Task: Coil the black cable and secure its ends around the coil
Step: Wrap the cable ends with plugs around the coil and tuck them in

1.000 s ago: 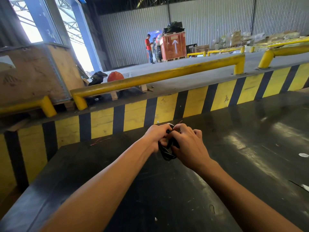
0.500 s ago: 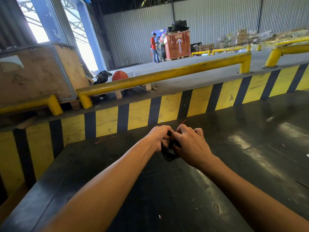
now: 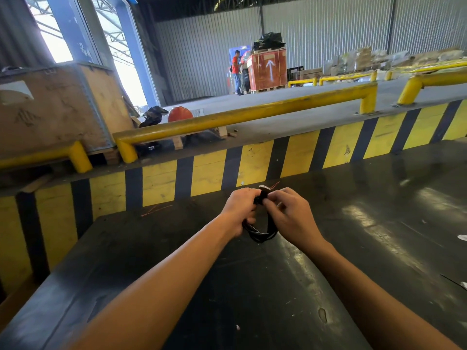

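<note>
On the far left stands a big wooden crate (image 3: 53, 107). Next to it, behind the yellow rail (image 3: 242, 113), lies an orange hard hat (image 3: 180, 113). A wall with yellow and black stripes (image 3: 209, 170) runs along the back of the dark bench (image 3: 379, 236).

Two bare arms reach out over the bench. The left hand (image 3: 238, 210) is curled tight around the left side of the black cable (image 3: 261, 232). The cable is wound into a small coil of a few loops. The coil sits between the two hands, held up just above the bench. Its bottom loops hang down below the hands and can be seen well.

The top of the coil sticks up between the thumbs. There the fingers (image 3: 274, 197) of the right hand (image 3: 290, 215) pinch the cable. The right hand is closed on the right side of the coil. The two hands almost touch at the top.

Far back, a person in a red shirt (image 3: 236, 72) stands beside a red crate with a white arrow (image 3: 269, 69).
</note>
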`<state>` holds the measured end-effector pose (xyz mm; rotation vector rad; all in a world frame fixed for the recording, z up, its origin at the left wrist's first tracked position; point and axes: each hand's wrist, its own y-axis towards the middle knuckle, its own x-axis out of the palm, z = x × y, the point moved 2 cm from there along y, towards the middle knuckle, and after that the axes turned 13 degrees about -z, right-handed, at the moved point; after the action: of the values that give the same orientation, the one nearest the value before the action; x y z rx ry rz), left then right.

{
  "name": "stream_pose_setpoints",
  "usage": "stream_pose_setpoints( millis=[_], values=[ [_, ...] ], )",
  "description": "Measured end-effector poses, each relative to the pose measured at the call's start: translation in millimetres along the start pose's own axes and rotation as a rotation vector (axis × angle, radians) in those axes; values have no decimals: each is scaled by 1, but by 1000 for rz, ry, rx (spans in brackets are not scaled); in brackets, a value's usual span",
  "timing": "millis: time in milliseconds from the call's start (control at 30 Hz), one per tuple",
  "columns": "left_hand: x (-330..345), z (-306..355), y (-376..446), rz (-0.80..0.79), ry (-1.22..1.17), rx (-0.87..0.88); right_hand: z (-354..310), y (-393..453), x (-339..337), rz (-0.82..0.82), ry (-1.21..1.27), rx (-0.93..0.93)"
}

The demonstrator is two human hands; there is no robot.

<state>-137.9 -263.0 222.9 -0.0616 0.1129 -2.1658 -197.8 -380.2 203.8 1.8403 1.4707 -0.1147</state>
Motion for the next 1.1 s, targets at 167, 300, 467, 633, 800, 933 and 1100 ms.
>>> stream_pose_setpoints(
  millis=[167, 300, 467, 633, 800, 933, 1100],
  values=[
    [5, -10, -4, 22, 213, 265, 10, -2, 5, 39, 388, 205],
    [6, -18, -8, 27, 312, 341, 15, -6, 11, 66, 553, 239],
    [6, -24, -12, 22, 426, 406, 22, -10, 19, 93, 567, 264],
    [14, -29, -17, -42, 439, 437, 20, -14, 12, 47, 583, 162],
    [12, -37, -13, -44, 390, 299, 24, -18, 6, 108, 429, 138],
    [7, -49, -18, -110, 216, 137, 31, -24, 4, 179, 391, 108],
    [-7, -67, -29, -254, 76, -10, 48, -33, 8, 155, 573, 214]
  ],
)
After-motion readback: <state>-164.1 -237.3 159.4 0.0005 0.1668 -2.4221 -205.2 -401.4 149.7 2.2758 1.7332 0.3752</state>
